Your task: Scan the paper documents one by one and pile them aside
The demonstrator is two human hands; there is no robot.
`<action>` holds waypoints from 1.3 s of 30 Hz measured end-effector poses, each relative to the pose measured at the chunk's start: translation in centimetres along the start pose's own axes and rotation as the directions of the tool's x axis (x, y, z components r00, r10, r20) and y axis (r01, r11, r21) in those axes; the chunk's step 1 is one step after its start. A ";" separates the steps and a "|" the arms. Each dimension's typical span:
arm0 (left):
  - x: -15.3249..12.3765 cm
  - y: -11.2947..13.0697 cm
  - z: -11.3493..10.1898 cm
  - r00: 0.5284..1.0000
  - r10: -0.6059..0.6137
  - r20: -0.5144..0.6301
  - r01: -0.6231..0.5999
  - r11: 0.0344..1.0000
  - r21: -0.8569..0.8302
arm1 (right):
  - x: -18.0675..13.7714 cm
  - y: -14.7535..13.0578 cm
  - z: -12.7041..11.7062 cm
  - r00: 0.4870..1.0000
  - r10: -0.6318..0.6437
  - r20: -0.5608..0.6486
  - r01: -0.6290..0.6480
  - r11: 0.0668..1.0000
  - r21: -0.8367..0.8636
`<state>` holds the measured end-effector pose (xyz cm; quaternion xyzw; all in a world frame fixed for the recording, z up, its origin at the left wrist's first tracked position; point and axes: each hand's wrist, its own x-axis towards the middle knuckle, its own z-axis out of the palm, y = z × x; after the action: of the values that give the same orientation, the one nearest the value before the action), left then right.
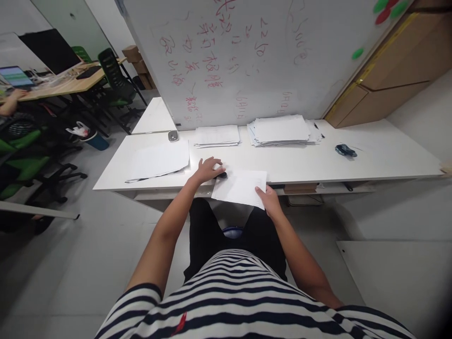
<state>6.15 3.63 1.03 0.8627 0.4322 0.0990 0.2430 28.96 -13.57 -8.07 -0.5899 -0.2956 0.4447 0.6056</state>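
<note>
My right hand (270,200) grips the right edge of some white paper sheets (242,186), thumb on top. The sheets overhang the table's front edge above my lap. My left hand (209,170) rests at the left upper corner of the sheets, its fingers curled over a small dark object that looks like a stapler (222,174). Fingers and blur partly hide this object. Left of that hand lies a spread of white sheets (162,157). Beyond my hands sit a low paper pile (217,135) and a thicker, uneven paper pile (278,130).
The white table (303,165) backs onto a whiteboard (226,61) with red and dark writing. A small grey case (173,136) and a dark blue item (345,150) lie on it. Cardboard boxes (399,56) stand at right. Another person's arm (10,101) shows far left.
</note>
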 end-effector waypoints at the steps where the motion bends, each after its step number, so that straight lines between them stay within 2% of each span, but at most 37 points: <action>1: 0.7 0.4 0.3 0.998 -0.025 -0.061 0.025 1.000 -0.002 | -0.1 0.0 0.0 1.000 0.013 -0.004 -0.013 1.000 0.013; 4: 2.6 1.2 1.8 0.974 -0.108 -0.201 0.108 0.994 -0.012 | -0.5 0.0 0.1 0.999 0.052 -0.011 -0.052 0.998 0.045; 8: 3.8 1.5 4.1 0.930 -0.210 -0.300 0.233 0.972 0.041 | -0.9 0.5 0.1 0.997 0.080 -0.016 -0.079 0.996 0.050; 11: 4.0 1.5 5.2 0.921 -0.192 -0.339 0.251 0.958 0.139 | -1.3 1.3 0.1 0.994 0.104 -0.034 -0.102 0.993 0.056; 14: 4.0 1.5 5.6 0.941 -0.133 -0.311 0.205 0.956 0.211 | -1.8 2.0 0.2 0.991 0.123 -0.044 -0.120 0.991 0.065; 18: 4.3 1.4 5.5 0.948 -0.175 -0.267 0.229 0.955 0.187 | -2.7 2.4 0.4 0.990 0.138 -0.038 -0.135 0.988 0.069; 22: 4.3 1.5 4.2 0.931 -0.260 -0.257 0.273 0.962 0.015 | -3.7 2.1 0.2 0.983 0.186 -0.001 -0.186 0.983 0.009; 25: 3.5 1.4 2.8 0.931 -0.221 -0.291 0.168 0.966 -0.197 | -4.3 1.8 0.0 0.981 0.193 0.024 -0.192 0.981 -0.023; 27: 2.3 0.9 2.1 0.926 -0.179 -0.333 0.085 0.957 -0.279 | -4.6 1.7 -0.1 0.983 0.183 0.022 -0.182 0.983 -0.029; 30: 0.3 -0.6 1.9 0.935 -0.140 -0.326 0.051 0.962 -0.267 | -4.8 1.5 0.0 0.989 0.146 -0.017 -0.146 0.989 -0.026; 33: -1.1 -2.3 2.5 0.946 -0.139 -0.293 0.086 0.979 -0.187 | -4.6 0.9 -0.5 0.990 0.094 -0.107 -0.097 0.995 -0.029; 39: -1.0 -3.6 3.7 0.921 -0.144 -0.362 0.133 0.990 -0.056 | -3.8 -2.0 -3.8 0.958 -0.072 -0.278 0.047 0.994 -0.095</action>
<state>4.47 3.43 -3.94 0.7928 0.5282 0.2467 0.1777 31.04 -18.51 -6.01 -0.6638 -0.2435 0.3249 0.6281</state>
